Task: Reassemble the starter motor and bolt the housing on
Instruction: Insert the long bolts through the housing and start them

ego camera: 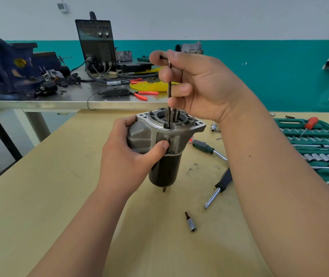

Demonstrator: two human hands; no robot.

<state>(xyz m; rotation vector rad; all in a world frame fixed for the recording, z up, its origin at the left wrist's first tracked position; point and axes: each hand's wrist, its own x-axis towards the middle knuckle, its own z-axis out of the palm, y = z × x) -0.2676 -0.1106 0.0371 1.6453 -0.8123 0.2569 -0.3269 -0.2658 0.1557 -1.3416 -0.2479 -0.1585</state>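
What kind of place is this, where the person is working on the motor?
Most likely a mechanical repair workshop. A welding machine and a blue bench vise stand on the metal table behind, and an open socket set lies on the wooden bench near the starter motor.

Both forearms reach forward; the left hand (127, 156) grips the motor (164, 170), the right hand (199, 86), raised above, pinches a key (168, 116) in curled fingers (180, 90).

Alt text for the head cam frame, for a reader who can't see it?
Head view: the left hand grips a starter motor standing upright on a wooden table, while the right hand holds a long L-shaped hex key vertically, its shaft running down into the grey housing. An open socket set lies to the right.
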